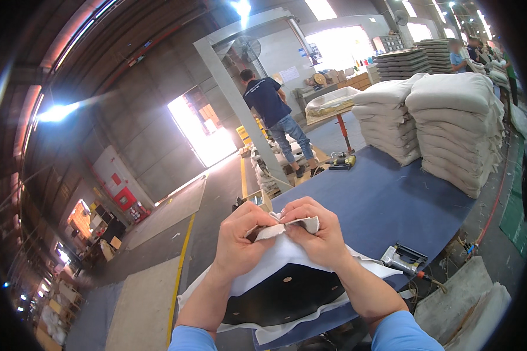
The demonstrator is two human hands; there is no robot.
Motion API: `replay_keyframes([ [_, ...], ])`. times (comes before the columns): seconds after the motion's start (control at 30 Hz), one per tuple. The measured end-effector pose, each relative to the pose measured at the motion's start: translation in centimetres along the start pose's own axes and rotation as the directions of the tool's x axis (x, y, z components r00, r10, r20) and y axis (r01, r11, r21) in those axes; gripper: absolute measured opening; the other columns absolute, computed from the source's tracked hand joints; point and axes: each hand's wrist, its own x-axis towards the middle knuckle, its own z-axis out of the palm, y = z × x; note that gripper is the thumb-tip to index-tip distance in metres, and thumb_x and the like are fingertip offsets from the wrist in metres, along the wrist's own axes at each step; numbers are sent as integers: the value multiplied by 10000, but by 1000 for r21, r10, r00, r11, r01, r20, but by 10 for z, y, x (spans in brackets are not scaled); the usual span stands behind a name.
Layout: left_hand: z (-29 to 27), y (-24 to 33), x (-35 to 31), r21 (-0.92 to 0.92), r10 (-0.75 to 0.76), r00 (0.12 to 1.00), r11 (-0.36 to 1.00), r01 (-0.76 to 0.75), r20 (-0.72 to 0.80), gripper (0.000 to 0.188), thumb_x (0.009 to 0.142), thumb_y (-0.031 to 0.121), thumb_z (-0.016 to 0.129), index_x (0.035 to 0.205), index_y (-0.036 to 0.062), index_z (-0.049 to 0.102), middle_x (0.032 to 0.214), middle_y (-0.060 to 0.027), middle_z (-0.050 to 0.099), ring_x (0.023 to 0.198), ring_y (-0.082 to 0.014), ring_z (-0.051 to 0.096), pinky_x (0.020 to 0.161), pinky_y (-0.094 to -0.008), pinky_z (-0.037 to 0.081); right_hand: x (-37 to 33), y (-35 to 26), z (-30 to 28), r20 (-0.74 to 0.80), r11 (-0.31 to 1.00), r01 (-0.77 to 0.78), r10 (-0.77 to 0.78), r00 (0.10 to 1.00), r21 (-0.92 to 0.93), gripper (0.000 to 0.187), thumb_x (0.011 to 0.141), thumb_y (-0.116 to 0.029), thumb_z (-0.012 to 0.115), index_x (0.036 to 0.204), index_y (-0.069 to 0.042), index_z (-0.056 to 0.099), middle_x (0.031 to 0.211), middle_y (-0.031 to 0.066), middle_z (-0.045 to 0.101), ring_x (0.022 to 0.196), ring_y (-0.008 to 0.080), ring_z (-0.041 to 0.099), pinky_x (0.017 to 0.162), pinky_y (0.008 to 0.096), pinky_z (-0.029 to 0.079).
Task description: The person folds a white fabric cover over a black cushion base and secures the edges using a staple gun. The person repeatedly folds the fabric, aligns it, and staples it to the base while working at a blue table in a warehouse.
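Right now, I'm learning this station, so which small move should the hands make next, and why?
Probably fold the edge of the white fabric toward the black panel. The left hand and the right hand both pinch that edge beyond the panel's far side, while the panel's face shows uncovered in the middle.

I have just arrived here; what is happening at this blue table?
A person's left hand and right hand are pinching the edge of white fabric, gathered above a black panel. A silver staple gun lies near the right edge of the blue table, with pale cushion stacks farther back.
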Motion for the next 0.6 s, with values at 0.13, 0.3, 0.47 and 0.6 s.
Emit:
replay_keyframes([
  [0.13, -2, -4, -9, 163, 229, 973, 960, -229, 22, 216, 788, -17, 854, 988, 26, 784, 1020, -77, 704, 895, -188, 699, 750, -292, 543, -8, 4, -1, 2, 980, 160, -161, 987, -117, 223, 833, 84, 778, 1027, -26, 770, 1137, 120, 724, 1024, 250, 732, 906, 341, 578],
  [0.3, 0, -9, -11, 277, 378, 924, 884, -377, 52, 282, 750, 17, 918, 997, 37, 785, 1013, -89, 715, 903, -228, 718, 778, -323, 586, -13, 6, -2, 21, 963, 222, -222, 975, -149, 230, 790, 105, 798, 988, -9, 771, 1095, 123, 727, 1063, 299, 739, 996, 419, 603],
  [0.47, 2, -3, -13, 341, 373, 927, 867, -364, 41, 428, 628, -55, 848, 1029, 52, 743, 1054, -83, 726, 931, -283, 713, 801, -380, 598, -16, 7, -5, 22, 963, 211, -211, 977, -170, 224, 788, 95, 814, 983, -8, 776, 1104, 133, 731, 1064, 308, 756, 978, 409, 621],
  [0.6, 3, -3, -15, 340, 368, 930, 872, -353, 23, 422, 636, -61, 848, 1029, 47, 741, 1099, -95, 731, 943, -290, 715, 809, -391, 603, -17, 6, -2, 28, 928, 273, -275, 961, -255, 242, 784, 95, 810, 1001, -10, 786, 1122, 130, 738, 1057, 304, 754, 944, 393, 623],
])
